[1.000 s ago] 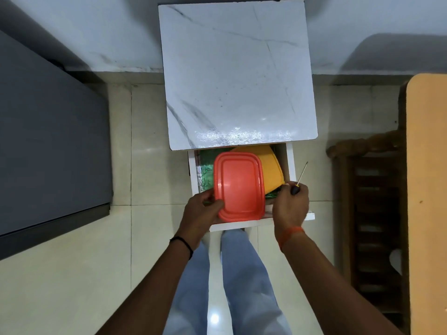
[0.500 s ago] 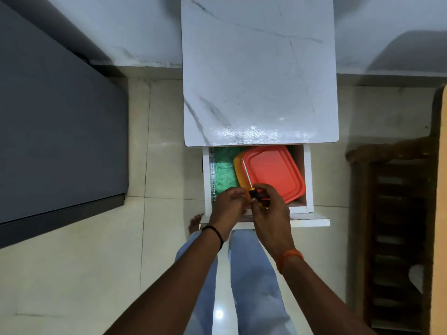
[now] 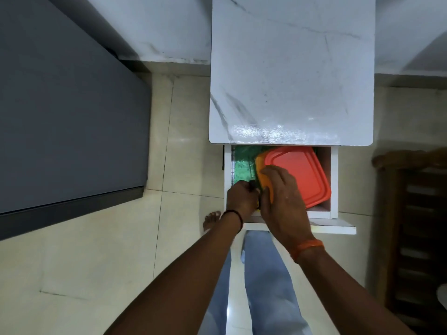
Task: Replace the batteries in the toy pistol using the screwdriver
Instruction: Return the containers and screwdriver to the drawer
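A white marble-patterned table [image 3: 290,68] stands against the wall, and its drawer [image 3: 333,182] is pulled out toward the person. In the drawer a red lid [image 3: 304,175] lies tilted over an orange box [image 3: 260,163], filling the middle and the right side. Green stuff [image 3: 242,165] lies along the drawer's left wall.

The right hand [image 3: 283,197] is at the drawer's front, its fingers curled over the near left edge of the orange box and touching the lid. The left hand [image 3: 242,199] is at the front left corner of the drawer, fist closed around a small dark thing [image 3: 252,183] that pokes out of its top, perhaps the screwdriver's handle; I cannot tell for sure. The two hands touch. The toy pistol cannot be made out.
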